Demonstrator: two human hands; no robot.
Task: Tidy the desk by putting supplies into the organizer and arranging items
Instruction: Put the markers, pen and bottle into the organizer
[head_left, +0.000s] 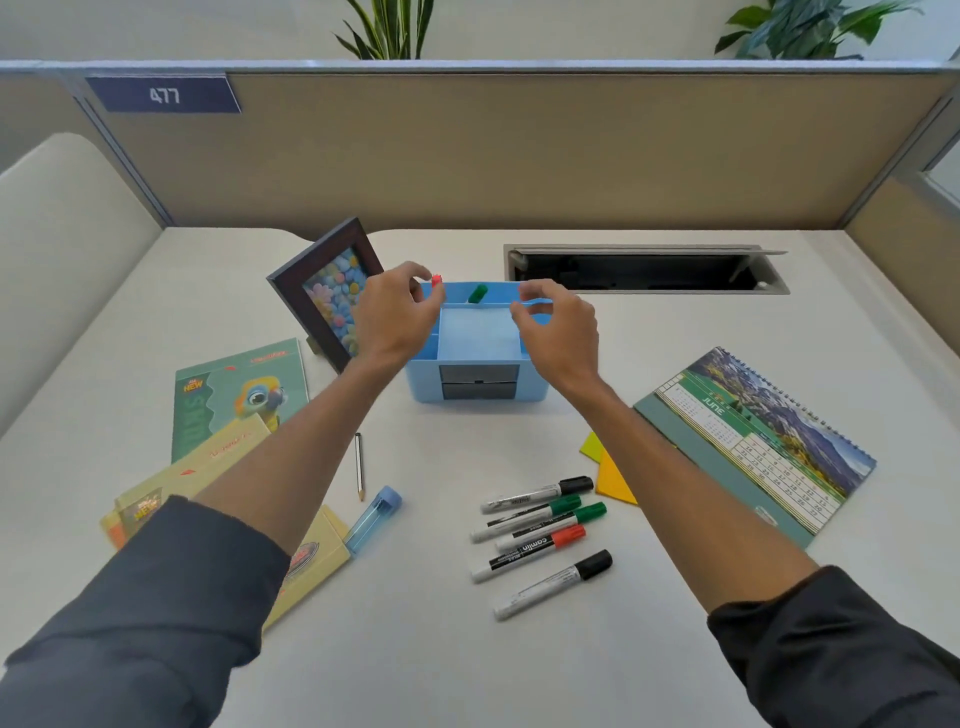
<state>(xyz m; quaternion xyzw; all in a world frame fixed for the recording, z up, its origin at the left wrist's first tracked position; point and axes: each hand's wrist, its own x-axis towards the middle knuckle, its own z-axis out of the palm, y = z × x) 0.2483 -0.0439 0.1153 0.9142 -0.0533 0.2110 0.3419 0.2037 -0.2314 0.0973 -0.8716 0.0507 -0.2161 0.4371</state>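
Both hands reach over a light blue organizer (478, 358) that stands near the middle of the white tabletop (467, 649). The left hand (397, 312) hovers over the organizer's left side, its fingers (415, 273) curled and pinching a small red piece (437, 280) just above the far left corner. The right hand (558, 327) is over the organizer's right side with its fingers (535, 291) curled toward the thumb; whether they pinch anything cannot be told. A small green piece (476, 293) lies in the organizer's far compartment, between the two hands. The wide middle compartment shows only its pale floor, and two dark drawers sit in the near face.

Just left of the organizer a dark-framed picture (327, 296) leans upright, showing pastel flowers. Nearer on the left lie a green notebook (234, 395) with a bird on its cover and some yellow booklets (208, 467) partly under the left forearm. A pencil (359, 466) lies near the organizer's near left, and a clear blue case (373, 519) lies just near of it. Five whiteboard markers (540, 530) lie loosely side by side near the right forearm, capped in black, green and red. Yellow sticky notes (608, 467) lie to their right, beside a spiral desk calendar (753, 441) lying flat and open at June. A cable hatch (644, 270) is open at the far right of the tabletop.
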